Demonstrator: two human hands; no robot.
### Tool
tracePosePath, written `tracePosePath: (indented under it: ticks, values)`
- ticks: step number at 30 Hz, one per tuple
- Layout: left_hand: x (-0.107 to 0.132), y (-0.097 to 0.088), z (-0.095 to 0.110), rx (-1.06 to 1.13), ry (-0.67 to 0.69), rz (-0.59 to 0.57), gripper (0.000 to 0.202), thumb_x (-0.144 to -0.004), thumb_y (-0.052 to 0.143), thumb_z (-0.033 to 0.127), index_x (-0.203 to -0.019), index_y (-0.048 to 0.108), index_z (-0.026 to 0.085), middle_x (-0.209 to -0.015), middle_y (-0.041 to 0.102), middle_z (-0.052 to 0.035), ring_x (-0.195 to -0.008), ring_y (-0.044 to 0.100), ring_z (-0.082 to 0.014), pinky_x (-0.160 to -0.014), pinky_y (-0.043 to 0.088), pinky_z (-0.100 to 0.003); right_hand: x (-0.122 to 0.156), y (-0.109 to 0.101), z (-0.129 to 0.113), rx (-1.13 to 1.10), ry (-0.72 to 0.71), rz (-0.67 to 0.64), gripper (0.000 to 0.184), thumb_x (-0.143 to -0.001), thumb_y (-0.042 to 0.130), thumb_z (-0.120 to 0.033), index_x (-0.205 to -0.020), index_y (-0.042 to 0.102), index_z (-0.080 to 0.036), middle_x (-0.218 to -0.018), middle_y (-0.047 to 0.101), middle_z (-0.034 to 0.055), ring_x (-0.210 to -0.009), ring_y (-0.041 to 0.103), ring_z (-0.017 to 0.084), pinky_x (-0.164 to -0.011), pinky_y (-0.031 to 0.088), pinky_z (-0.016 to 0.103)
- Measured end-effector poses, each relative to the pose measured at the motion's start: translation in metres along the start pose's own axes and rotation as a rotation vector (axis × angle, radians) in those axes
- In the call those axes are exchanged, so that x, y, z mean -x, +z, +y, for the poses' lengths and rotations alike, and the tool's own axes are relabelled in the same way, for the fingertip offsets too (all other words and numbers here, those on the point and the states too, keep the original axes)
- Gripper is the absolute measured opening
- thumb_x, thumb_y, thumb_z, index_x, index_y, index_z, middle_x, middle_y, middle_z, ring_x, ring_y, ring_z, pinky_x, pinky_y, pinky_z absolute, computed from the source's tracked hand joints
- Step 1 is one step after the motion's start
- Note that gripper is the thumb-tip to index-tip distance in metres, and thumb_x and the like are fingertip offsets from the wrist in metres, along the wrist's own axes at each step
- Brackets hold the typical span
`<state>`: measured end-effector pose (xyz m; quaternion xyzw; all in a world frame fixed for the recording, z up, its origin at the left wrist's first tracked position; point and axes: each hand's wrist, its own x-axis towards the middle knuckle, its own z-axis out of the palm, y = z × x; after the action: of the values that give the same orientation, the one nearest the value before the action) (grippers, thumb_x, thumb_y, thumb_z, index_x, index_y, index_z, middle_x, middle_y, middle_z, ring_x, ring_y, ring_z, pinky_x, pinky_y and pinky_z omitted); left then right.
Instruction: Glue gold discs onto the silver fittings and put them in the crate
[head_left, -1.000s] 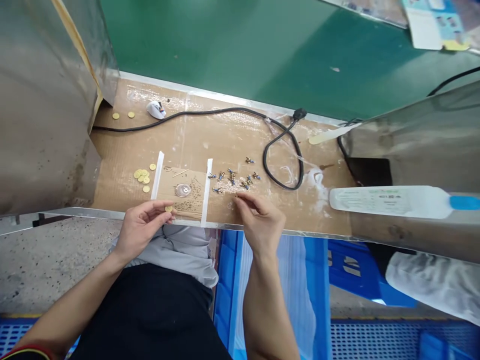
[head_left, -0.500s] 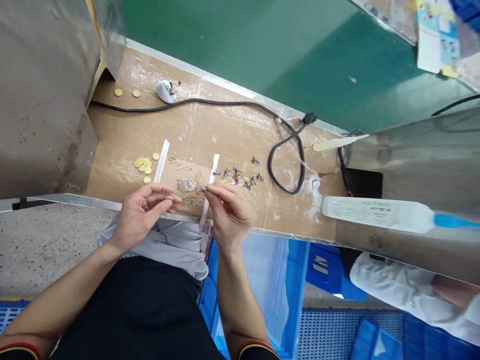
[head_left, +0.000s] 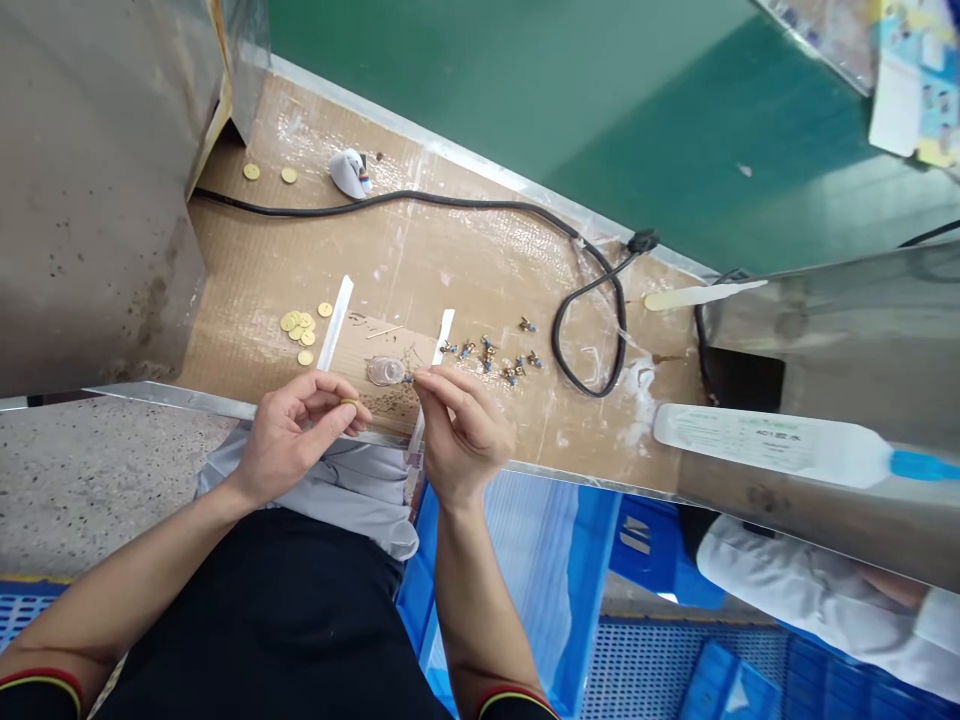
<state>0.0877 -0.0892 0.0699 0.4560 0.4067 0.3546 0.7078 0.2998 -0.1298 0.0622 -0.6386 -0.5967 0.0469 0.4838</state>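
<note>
Head camera looks down on a person's two hands at the near edge of a cardboard-covered bench (head_left: 247, 290). The left hand (head_left: 292, 437) is curled, its thumb and fingertips pinching a brass disc (head_left: 349, 403). Only a thin sliver of the disc shows, so its face cannot be made out. The right hand (head_left: 461, 435) has thumb and forefinger pressed together on a blue-tipped part (head_left: 409, 378), which is held just beside the left hand's fingertips. The fingers cover most of the part, and its shape is hard to tell.

Just beyond the gap between the hands sits a clear round dish (head_left: 386, 371), with dark specks (head_left: 390, 405) too small to identify scattered nearer the left hand. Farther beyond the left hand lies a small pile of brass coins (head_left: 298, 323). Beyond the right hand lies a loose group of small fittings (head_left: 487, 355) with blue ends. Well to the right of the right hand, a white bottle (head_left: 765, 445) lies on its side, and below it a co-worker's white sleeve (head_left: 795, 590) is cut off by the frame.
</note>
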Motion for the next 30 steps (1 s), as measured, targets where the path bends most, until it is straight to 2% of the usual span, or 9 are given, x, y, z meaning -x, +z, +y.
tracePosePath:
  ticks: [5, 13, 20, 25, 30]
  values:
    - [0.0002, -0.0006, -0.0008, -0.063, 0.017, -0.003, 0.021, -0.109, 0.078, 0.037, -0.12, 0.081, 0.02, -0.103, 0.089, -0.0071, -0.092, 0.087, -0.0212, -0.086, 0.073, -0.032, 0.0033, 0.001, 0.0024, 0.031, 0.039, -0.014, 0.018, -0.109, 0.076, -0.021, -0.113, 0.089, -0.033, -0.111, 0.088, 0.0025, -0.102, 0.086, 0.023, -0.096, 0.073, 0.042]
    - [-0.0003, 0.0004, -0.002, -0.058, 0.023, 0.002, 0.022, -0.11, 0.078, 0.035, -0.125, 0.084, 0.021, -0.104, 0.089, -0.0059, -0.089, 0.086, -0.0187, -0.086, 0.073, -0.03, 0.0036, 0.0016, 0.0016, 0.058, 0.011, -0.031, 0.018, -0.11, 0.074, -0.021, -0.113, 0.088, -0.032, -0.11, 0.088, 0.0036, -0.1, 0.086, 0.022, -0.094, 0.074, 0.04]
    - [-0.0011, -0.0008, -0.0029, -0.045, 0.004, 0.003, 0.023, -0.11, 0.077, 0.034, -0.128, 0.085, 0.022, -0.106, 0.09, -0.0055, -0.09, 0.085, -0.0178, -0.086, 0.073, -0.028, 0.0025, 0.0006, 0.0002, 0.027, -0.05, -0.03, 0.028, -0.107, 0.076, -0.013, -0.121, 0.088, -0.034, -0.112, 0.088, 0.0022, -0.101, 0.086, 0.021, -0.093, 0.073, 0.037]
    - [-0.0004, -0.0018, -0.0048, -0.045, -0.017, -0.008, 0.028, -0.11, 0.078, 0.036, -0.133, 0.084, 0.022, -0.112, 0.09, -0.0067, -0.094, 0.086, -0.0192, -0.088, 0.074, -0.03, 0.0024, 0.0004, 0.0001, 0.058, -0.006, -0.029, 0.022, -0.108, 0.077, -0.018, -0.117, 0.089, -0.034, -0.112, 0.088, 0.0026, -0.099, 0.086, 0.022, -0.093, 0.074, 0.039]
    - [-0.0008, -0.0016, -0.0044, -0.052, -0.025, -0.005, 0.029, -0.109, 0.079, 0.038, -0.133, 0.084, 0.022, -0.113, 0.09, -0.0076, -0.093, 0.087, -0.0201, -0.087, 0.075, -0.031, -0.0003, -0.0001, -0.0014, -0.001, 0.027, -0.023, 0.024, -0.106, 0.079, -0.016, -0.117, 0.089, -0.034, -0.111, 0.088, 0.0013, -0.101, 0.086, 0.021, -0.092, 0.073, 0.037]
